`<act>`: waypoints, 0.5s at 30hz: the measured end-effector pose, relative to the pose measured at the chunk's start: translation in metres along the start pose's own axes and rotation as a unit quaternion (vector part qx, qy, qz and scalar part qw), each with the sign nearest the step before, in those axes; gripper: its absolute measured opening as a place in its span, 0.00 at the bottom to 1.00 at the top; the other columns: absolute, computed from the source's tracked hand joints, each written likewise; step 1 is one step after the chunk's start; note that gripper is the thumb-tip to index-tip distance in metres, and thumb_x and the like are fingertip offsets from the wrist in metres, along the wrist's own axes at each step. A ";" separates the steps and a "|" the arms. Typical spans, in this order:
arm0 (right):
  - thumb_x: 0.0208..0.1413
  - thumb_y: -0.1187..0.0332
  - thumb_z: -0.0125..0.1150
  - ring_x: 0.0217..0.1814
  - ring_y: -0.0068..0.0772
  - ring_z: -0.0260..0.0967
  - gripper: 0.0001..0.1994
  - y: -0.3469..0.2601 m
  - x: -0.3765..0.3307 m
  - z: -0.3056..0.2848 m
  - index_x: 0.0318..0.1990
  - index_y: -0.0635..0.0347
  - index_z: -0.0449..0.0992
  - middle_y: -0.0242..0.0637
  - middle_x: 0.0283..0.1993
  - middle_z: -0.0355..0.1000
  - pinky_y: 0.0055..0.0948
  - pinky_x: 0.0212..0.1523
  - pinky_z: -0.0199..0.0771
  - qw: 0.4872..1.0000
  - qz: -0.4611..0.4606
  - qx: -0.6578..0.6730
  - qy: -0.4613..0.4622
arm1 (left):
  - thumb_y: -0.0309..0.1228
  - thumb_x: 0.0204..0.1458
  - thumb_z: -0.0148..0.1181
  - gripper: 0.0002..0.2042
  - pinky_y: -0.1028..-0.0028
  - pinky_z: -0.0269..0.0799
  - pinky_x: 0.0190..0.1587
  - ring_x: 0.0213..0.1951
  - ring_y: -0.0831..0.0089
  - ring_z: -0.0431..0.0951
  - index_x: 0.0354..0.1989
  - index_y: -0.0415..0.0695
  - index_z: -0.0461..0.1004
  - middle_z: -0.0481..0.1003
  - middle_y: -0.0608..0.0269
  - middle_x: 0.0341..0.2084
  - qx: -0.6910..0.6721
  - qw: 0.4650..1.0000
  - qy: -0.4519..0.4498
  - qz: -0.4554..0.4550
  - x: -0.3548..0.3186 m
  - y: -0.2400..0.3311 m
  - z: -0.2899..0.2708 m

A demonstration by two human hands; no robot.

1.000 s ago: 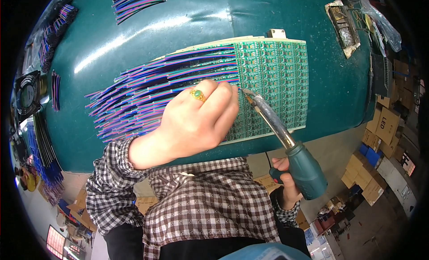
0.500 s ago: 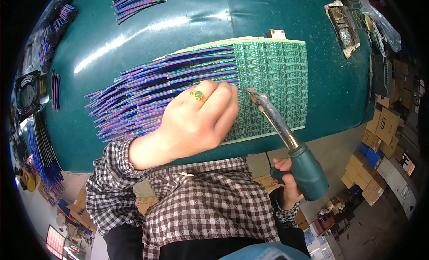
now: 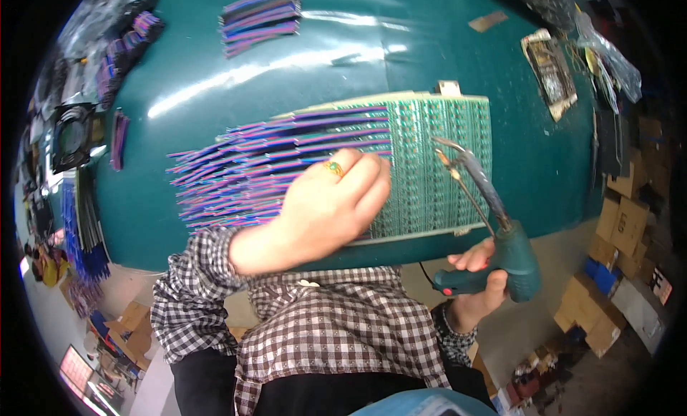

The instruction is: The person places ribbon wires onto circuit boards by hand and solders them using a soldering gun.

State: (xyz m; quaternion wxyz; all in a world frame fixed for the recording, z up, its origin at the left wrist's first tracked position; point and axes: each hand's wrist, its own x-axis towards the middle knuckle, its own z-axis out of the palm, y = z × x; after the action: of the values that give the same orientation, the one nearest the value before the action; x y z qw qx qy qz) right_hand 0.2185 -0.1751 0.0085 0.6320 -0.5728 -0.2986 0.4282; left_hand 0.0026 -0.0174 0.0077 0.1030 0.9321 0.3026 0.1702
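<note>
My left hand [image 3: 325,201], wearing a ring with a green stone, is closed with its fingertips bent down at the boundary between the multicoloured wires [image 3: 279,144] and the green circuit board panel [image 3: 433,180]. Whatever is between those fingertips is hidden. The wires lie in rows to the left, several ending at the panel's components. In my right hand [image 3: 478,303] is a green soldering gun [image 3: 521,262], gripped by its handle. Its bent metal tip and thin feed tube are over the panel's right half, off to the right of my left hand.
A wire bundle [image 3: 261,21] lies at the back. A worn metal tray [image 3: 549,72] sits at the back right near plastic bags [image 3: 608,55]. On the left are a black fan [image 3: 74,137] and more wires [image 3: 87,230]. The table's front edge runs below my hands; cardboard boxes [image 3: 601,301] stand beyond its right side.
The soldering gun's tip has drawn away from my left hand, to the right, and the gun has turned in my right hand. My left hand stays closed at the same wires. The whole view has shifted.
</note>
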 end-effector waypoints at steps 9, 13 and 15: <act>0.63 0.47 0.54 0.31 0.28 0.68 0.28 -0.003 0.017 -0.019 0.53 0.69 0.65 0.34 0.29 0.66 0.32 0.33 0.80 0.998 -0.042 0.027 0.027 | 0.20 0.48 0.61 0.11 0.67 0.74 0.48 0.44 0.58 0.79 0.41 0.39 0.79 0.78 0.54 0.39 -0.089 0.974 0.068 -0.195 0.005 -0.116 -0.066; 0.63 0.47 0.53 0.30 0.27 0.68 0.27 -0.002 0.013 -0.012 0.51 0.68 0.65 0.33 0.27 0.65 0.31 0.32 0.79 0.998 -0.047 0.032 0.026 | 0.23 0.48 0.62 0.09 0.63 0.73 0.48 0.44 0.54 0.77 0.39 0.39 0.78 0.77 0.55 0.38 0.032 0.984 0.067 -0.160 -0.009 -0.162 -0.024; 0.64 0.47 0.53 0.30 0.27 0.68 0.27 0.000 0.010 -0.015 0.51 0.67 0.65 0.33 0.27 0.65 0.31 0.32 0.78 0.998 -0.049 0.022 0.039 | 0.23 0.48 0.62 0.07 0.63 0.73 0.46 0.42 0.54 0.76 0.36 0.39 0.77 0.76 0.56 0.37 0.052 0.983 0.031 -0.175 -0.011 -0.140 -0.015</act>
State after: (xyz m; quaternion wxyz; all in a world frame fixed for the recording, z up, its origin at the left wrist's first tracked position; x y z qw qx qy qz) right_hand 0.2359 -0.1734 0.0052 0.6762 -0.5593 -0.2921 0.3803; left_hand -0.0856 0.0886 -0.0224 0.0727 0.8633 0.4722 0.1626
